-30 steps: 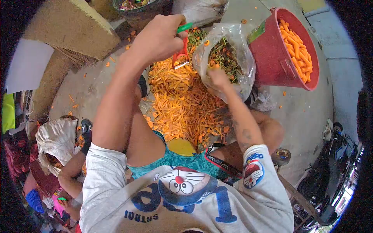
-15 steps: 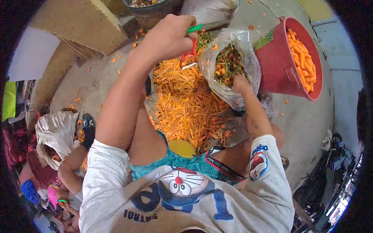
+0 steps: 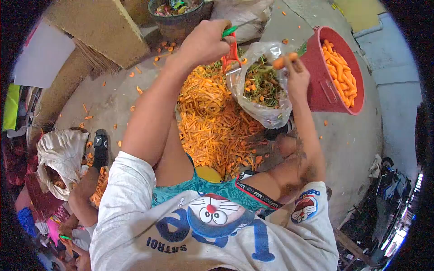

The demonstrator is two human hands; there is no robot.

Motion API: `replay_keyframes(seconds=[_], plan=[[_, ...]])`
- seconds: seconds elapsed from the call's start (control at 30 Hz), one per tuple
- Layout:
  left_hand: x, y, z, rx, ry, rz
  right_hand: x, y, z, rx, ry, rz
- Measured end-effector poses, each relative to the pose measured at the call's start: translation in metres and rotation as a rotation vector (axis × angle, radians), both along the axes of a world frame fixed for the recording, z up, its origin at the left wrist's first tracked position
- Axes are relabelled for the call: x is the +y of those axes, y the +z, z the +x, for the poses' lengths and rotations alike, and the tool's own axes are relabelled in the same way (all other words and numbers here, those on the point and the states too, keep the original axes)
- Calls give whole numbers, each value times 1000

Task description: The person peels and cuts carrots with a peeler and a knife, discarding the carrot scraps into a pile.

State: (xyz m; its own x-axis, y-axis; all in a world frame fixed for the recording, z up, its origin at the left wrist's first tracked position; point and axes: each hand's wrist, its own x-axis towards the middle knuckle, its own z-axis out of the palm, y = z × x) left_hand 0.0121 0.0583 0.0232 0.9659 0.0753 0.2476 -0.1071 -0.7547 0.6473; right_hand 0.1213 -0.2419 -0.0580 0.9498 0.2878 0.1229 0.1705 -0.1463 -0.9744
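Note:
My left hand (image 3: 205,43) is closed around a red peeler (image 3: 232,55) and a green-handled knife (image 3: 229,31), whose thin blade points away to the right. My right hand (image 3: 297,79) grips an orange carrot (image 3: 285,61) between thumb and fingers, above the right rim of a clear plastic bag (image 3: 278,118). Inside the bag lie green stems and carrot bits (image 3: 264,86). A heap of carrot peelings (image 3: 210,113) spreads over the floor between my legs, left of the bag.
A red bucket (image 3: 316,86) of peeled carrots (image 3: 339,72) leans at the right. Behind are a dark bin (image 3: 176,22) and a white sack (image 3: 246,20). Another person's leg (image 3: 83,194) and an open sack (image 3: 58,149) are at left; a motorcycle (image 3: 389,194) stands at right.
My right hand has come up out of the plastic bag with a carrot in it. My left hand has shifted slightly right with the peeler and knife.

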Motion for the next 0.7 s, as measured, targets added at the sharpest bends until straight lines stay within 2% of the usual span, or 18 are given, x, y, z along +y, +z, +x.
replay_keyframes(seconds=[0.03,0.07,0.13,0.17,0.23,0.3,0.43,0.47,0.53,0.57,0.63,0.7], plan=[[-4,-6,0,-52,-9,23,0,20,-8,-38,-107,156],[-8,-9,0,-103,-15,44,-2,33,-15,-50,-106,157],[-26,-4,-5,-93,-14,54,-8,49,-31,132,-115,540],[-36,-1,-8,-70,-14,66,-8,52,-40,127,-111,543],[-49,0,-5,-90,-37,100,-1,52,-60,281,-103,736],[-62,-4,0,44,-23,116,11,48,-72,343,-124,746],[-74,-8,8,-2,-111,71,20,43,-83,339,-89,712],[-68,-17,13,3,-111,69,16,46,-88,340,-5,749],[-49,-27,27,184,-98,176,11,58,-91,288,156,763],[-45,-29,27,181,-96,175,10,63,-88,286,158,762],[-43,-16,21,6,-165,-70,6,66,-83,255,34,826],[-43,-11,20,-17,-159,-106,-12,51,-69,286,64,829]])
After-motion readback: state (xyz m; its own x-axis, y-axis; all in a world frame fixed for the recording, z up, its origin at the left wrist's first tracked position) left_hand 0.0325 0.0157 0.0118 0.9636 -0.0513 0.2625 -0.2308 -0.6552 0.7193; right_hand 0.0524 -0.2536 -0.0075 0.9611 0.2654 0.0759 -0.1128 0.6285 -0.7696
